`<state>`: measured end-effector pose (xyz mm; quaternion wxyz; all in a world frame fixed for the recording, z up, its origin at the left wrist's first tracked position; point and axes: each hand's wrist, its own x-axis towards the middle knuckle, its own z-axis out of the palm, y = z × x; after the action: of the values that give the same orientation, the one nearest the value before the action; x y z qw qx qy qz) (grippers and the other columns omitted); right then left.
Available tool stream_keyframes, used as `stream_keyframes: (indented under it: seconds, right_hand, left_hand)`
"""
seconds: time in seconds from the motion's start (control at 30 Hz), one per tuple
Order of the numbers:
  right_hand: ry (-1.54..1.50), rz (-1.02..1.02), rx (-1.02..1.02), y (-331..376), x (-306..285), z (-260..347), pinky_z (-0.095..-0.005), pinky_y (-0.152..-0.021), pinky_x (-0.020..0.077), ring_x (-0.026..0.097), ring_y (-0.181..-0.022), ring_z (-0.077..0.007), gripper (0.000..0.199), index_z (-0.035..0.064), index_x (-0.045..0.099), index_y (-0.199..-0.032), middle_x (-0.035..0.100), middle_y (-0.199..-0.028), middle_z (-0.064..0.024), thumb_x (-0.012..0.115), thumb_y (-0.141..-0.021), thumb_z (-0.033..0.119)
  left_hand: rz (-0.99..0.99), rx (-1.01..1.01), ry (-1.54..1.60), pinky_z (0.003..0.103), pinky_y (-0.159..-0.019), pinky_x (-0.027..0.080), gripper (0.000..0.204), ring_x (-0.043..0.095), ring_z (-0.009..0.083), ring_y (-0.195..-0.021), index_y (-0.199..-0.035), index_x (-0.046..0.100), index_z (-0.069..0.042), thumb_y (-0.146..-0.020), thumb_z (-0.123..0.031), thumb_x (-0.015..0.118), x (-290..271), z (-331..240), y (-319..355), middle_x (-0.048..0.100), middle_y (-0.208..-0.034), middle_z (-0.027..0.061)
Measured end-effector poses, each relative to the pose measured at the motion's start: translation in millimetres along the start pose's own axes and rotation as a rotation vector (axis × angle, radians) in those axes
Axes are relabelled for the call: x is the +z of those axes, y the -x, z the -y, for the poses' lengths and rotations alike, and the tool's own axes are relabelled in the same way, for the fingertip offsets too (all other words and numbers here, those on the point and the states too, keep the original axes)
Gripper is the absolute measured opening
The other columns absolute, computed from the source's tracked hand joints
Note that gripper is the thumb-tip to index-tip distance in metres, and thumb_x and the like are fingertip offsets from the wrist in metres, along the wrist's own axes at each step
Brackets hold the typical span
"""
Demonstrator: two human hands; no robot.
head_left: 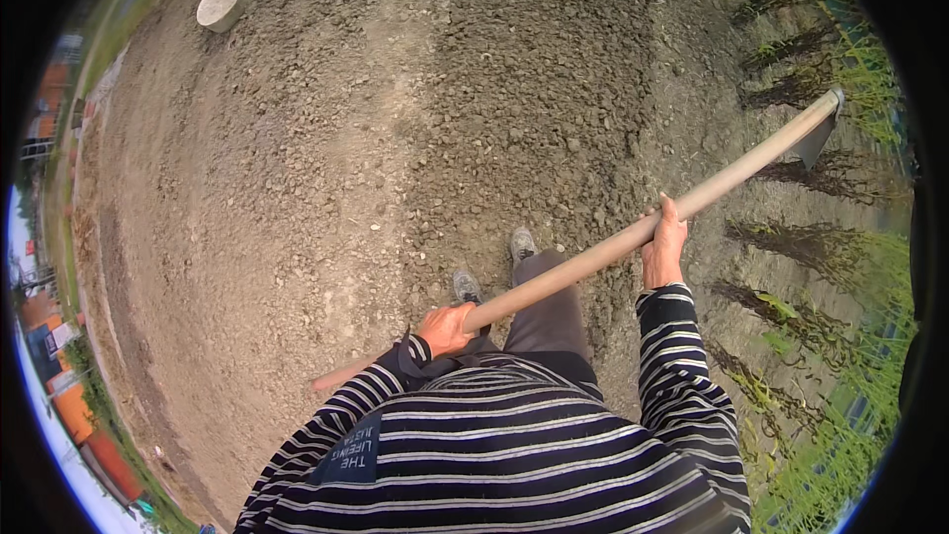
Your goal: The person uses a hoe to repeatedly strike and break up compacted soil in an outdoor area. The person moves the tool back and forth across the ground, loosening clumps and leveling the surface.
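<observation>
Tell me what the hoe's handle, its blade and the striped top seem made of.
Handle: probably wood, smooth and matte, judging by its tan colour. Blade: likely metal, dull grey, from its thin, flat look. Striped top: soft matte fabric, judging by its folds; fibre unclear.

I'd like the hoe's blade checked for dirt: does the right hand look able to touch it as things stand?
Probably not: the right hand grips the handle partway along, while the blade sits at the far end, with a stretch of bare handle between them.
</observation>
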<state>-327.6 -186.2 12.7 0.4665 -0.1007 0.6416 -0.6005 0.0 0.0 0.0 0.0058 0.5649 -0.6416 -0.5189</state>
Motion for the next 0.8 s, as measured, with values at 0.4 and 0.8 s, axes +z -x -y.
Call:
stream_keyframes:
  seconds: [0.4, 0.8]
  right_hand:
    - [0.624, 0.154, 0.731, 14.6, -9.4, -197.9, -0.0377, -0.061, 0.0452, 0.053, -0.075, -0.0259, 0.056, -0.0056, 0.031, -0.107, 0.049, -0.091, -0.0179, 0.064, -0.066, 0.012]
    - [-0.254, 0.058, 0.941, -49.4, -18.3, -92.6, -0.0321, -0.054, 0.0413, 0.044, -0.054, -0.0161, 0.021, 0.0105, 0.044, -0.073, 0.043, -0.059, -0.0012, 0.063, -0.067, 0.016]
  left_hand:
    - [0.262, -0.199, 0.467, 0.034, -0.071, 0.044, 0.031, 0.057, 0.0285, -0.077, -0.100, 0.051, -0.004, -0.075, -0.022, 0.053, -29.8, 5.3, 90.9, 0.058, -0.078, 0.0166]
    - [0.147, -0.400, -0.047, 0.043, -0.056, 0.044, 0.025, 0.057, 0.0357, -0.065, -0.089, 0.050, -0.012, -0.075, -0.032, 0.049, -8.5, -32.7, 39.8, 0.058, -0.065, 0.0148]
